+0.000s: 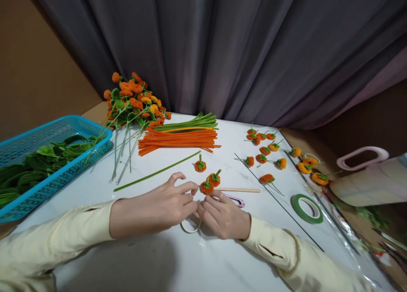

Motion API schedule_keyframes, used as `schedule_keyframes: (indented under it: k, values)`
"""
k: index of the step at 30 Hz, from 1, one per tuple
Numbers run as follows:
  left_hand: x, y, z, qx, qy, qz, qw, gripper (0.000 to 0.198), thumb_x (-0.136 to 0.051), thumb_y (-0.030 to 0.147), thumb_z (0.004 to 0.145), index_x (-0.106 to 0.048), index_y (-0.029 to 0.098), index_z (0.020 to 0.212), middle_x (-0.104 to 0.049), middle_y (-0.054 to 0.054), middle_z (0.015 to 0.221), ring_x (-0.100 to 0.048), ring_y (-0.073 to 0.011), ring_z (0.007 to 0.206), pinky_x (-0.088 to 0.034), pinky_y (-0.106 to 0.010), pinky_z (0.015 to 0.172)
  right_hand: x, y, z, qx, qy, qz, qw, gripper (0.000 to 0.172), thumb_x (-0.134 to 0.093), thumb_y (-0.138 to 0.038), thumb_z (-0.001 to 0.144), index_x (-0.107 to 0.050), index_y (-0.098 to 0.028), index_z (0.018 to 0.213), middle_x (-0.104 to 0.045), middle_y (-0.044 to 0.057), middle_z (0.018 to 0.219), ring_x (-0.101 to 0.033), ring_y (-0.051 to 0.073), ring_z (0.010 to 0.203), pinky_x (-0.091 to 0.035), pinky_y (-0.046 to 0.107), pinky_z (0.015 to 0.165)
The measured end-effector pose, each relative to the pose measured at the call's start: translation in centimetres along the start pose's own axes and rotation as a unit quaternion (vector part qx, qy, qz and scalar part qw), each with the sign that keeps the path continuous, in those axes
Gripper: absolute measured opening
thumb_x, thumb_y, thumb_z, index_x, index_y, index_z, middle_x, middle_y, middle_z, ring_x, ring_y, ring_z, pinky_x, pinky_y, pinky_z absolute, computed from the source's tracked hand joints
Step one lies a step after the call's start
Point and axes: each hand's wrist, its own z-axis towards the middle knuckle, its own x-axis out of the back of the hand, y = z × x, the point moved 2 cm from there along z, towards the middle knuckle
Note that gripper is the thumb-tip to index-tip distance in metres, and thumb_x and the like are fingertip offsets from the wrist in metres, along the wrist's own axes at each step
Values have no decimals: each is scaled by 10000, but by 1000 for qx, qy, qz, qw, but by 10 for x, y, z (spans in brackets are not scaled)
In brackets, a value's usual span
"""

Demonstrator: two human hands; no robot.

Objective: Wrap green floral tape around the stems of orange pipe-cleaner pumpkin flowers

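Observation:
My left hand (180,199) is closed, fingers bent and tips drawn together, beside my right hand (221,214). The right hand's fingers are also pressed together. What either hand pinches is hidden between them. Just beyond the right fingertips is an orange pipe-cleaner flower head (207,187) with a green stub pointing up; I cannot tell whether the fingers touch it. A second such flower head (215,180) adjoins it, and a third flower head (200,166) stands farther back. A white ring (191,230) lies partly under the hands.
Orange pipe cleaners (178,140) and green pipe cleaners (190,122) lie behind, near a flower bunch (133,96). One green pipe cleaner (157,172) lies alone. A blue basket (106,145) holds leaves. Rightward are a wooden stick (241,190), green tape (296,207) and a pitcher (365,186).

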Motion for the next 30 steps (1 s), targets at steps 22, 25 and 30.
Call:
schedule_keyframes:
  k: [22, 25, 30]
  values:
    - [-1, 1, 0, -30, 52, 59, 996, 227, -421, 50, 900, -557, 158, 754, -599, -38, 702, -514, -212, 935, -251, -425, 996, 6, 1, 7, 46, -75, -27, 996, 319, -321, -5, 926, -628, -38, 848, -552, 19, 547, -506, 160, 510, -414, 343, 681]
    - [3, -6, 3, -11, 11, 8, 1000, 189, -429, 15, 874, -550, 148, 816, -621, -53, 785, -501, -227, 993, -242, -443, 970, 18, 10, 10, 4, -95, -16, 995, 267, -359, -113, 974, -612, -30, 951, -614, 49, 629, -556, 179, 600, -421, 363, 706]
    - [4, -15, 10, 30, 21, -147, 988, 190, -401, 83, 936, -558, 143, 846, -612, -36, 747, -488, -226, 983, -270, -409, 896, 67, 37, 1, -119, -108, -50, 986, 150, -467, -161, 958, -601, -113, 908, -609, 18, 596, -525, 153, 552, -403, 379, 723]
